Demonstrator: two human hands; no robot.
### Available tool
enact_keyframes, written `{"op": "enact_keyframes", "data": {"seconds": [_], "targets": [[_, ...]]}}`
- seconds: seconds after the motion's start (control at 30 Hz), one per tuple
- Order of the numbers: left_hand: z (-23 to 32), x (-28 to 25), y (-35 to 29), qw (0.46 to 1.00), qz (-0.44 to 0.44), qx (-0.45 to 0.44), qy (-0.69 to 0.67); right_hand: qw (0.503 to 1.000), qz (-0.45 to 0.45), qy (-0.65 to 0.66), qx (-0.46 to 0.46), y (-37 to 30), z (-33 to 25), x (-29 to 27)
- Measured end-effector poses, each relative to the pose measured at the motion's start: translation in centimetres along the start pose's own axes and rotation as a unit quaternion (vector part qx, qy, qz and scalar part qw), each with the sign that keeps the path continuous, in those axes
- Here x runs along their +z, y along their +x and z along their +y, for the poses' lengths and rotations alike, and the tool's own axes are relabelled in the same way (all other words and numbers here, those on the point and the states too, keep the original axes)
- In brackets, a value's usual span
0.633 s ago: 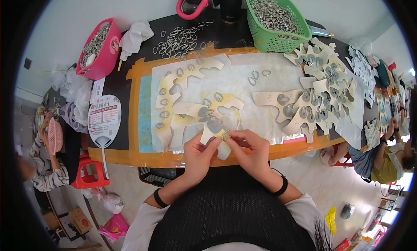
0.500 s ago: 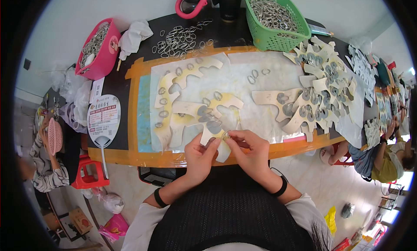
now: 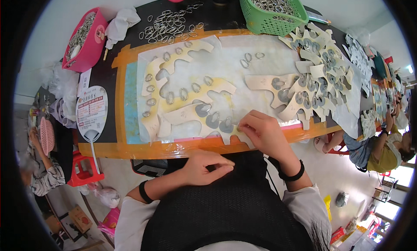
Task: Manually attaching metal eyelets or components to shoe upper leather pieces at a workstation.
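Observation:
A cream, branching leather-like piece [image 3: 183, 115] lies along the table's near side, with grey patches and oval metal rings [image 3: 214, 117] on its prongs. At its right end, my right hand [image 3: 263, 131] pinches a metal ring, partly hidden by the fingertips, against the piece. My left hand [image 3: 204, 167] hangs off the near edge, thumb and forefinger pressed together, with nothing visible between them. Just beyond lies a yellow-smeared piece [image 3: 173, 105] bearing several rings. Another yellow-smeared piece [image 3: 178, 57], also with rings, curves behind it at the left.
Piled cream pieces with grey patches [image 3: 310, 84] cover the right side. Loose rings [image 3: 167, 27] lie at the back left, and 3 more [image 3: 247, 57] mid-sheet. Ring-filled baskets, pink [image 3: 93, 47] and green [image 3: 276, 23], stand behind. A hand fan [image 3: 91, 114] overhangs the left edge.
My left hand has let go of the piece and drawn back below the table edge. The piece now lies flat on the table, while my right hand has shifted right and farther in.

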State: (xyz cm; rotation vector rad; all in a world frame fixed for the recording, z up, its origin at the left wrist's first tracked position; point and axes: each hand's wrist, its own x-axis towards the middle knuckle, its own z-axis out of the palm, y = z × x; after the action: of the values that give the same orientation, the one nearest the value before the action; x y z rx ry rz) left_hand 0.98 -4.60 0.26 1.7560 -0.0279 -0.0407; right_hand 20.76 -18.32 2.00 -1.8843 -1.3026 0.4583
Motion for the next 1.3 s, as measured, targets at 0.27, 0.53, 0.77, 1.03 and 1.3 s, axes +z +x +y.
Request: {"op": "enact_keyframes", "data": {"seconds": [0.27,0.53,0.77,1.03,1.3], "targets": [[-1.7,-0.6,7.2,0.947,0.166,0.085,0.261,0.998,0.016,-0.021,-0.049,-0.3,1.8,0.6],[-2.2,-0.8,7.3,0.939,0.149,0.057,0.303,0.991,0.059,-0.04,-0.112,-2.2,1.9,1.6],[-2.0,0.2,6.5,0.897,0.198,0.115,0.379,0.989,0.024,-0.042,-0.138,-1.2,1.7,-0.7],[-2.6,0.1,6.4,0.871,0.204,0.158,0.418,0.953,-0.052,-0.16,-0.253,-0.6,3.0,-1.7],[-2.2,0.5,6.1,0.865,0.186,0.148,0.442,0.96,0.002,-0.146,-0.241,-1.1,4.1,-1.7]]}}
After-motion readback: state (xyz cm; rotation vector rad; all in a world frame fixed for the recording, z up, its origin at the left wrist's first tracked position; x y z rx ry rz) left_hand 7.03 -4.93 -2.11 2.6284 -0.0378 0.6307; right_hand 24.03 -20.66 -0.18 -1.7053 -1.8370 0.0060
